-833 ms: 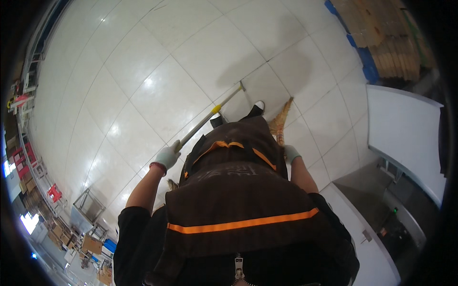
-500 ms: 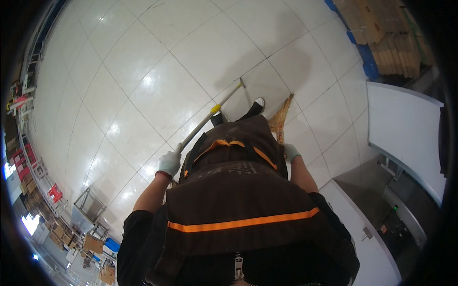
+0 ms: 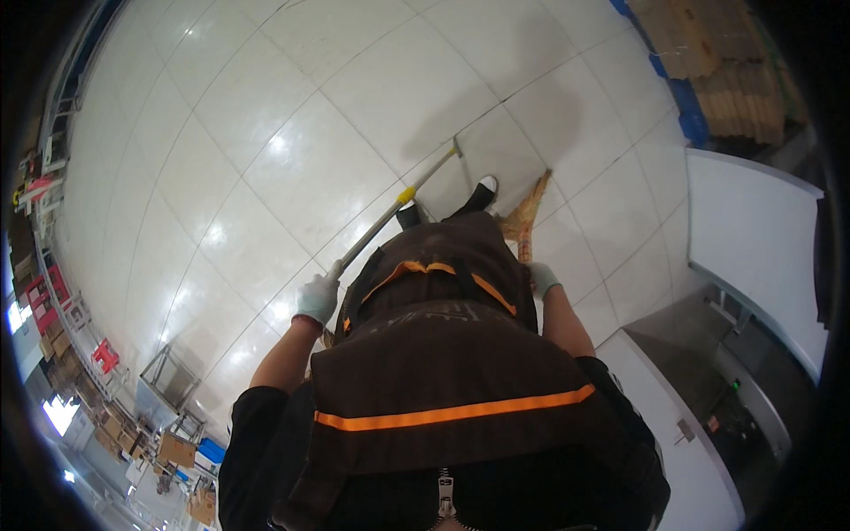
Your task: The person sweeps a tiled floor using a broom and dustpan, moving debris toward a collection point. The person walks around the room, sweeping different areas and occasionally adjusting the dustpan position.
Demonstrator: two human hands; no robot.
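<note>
My left hand (image 3: 316, 299), in a pale glove, is closed round the upper end of a long grey pole (image 3: 370, 234). The pole has a yellow collar and slants away to a small narrow head (image 3: 457, 147) by the floor, ahead of my feet. Its kind of tool is too small to tell. My right hand (image 3: 544, 278), also gloved, is closed at the handle of a straw broom (image 3: 529, 205) whose bristles fan out and point away from me. My brown apron (image 3: 443, 354) with orange trim partly hides this hand's fingers.
Shoes (image 3: 489, 183) show on the pale tiled floor (image 3: 292, 142). Flattened cardboard (image 3: 726, 88) is stacked on a blue pallet (image 3: 693, 124) at the far right. White panels (image 3: 753, 221) stand at the right. A metal-framed cart (image 3: 168, 385) and cardboard boxes (image 3: 177, 450) lie at the left.
The floor and far objects have shifted slightly to the right in the picture. Both hands keep their hold, and the pole and broom stay in nearly the same place over the tiles.
</note>
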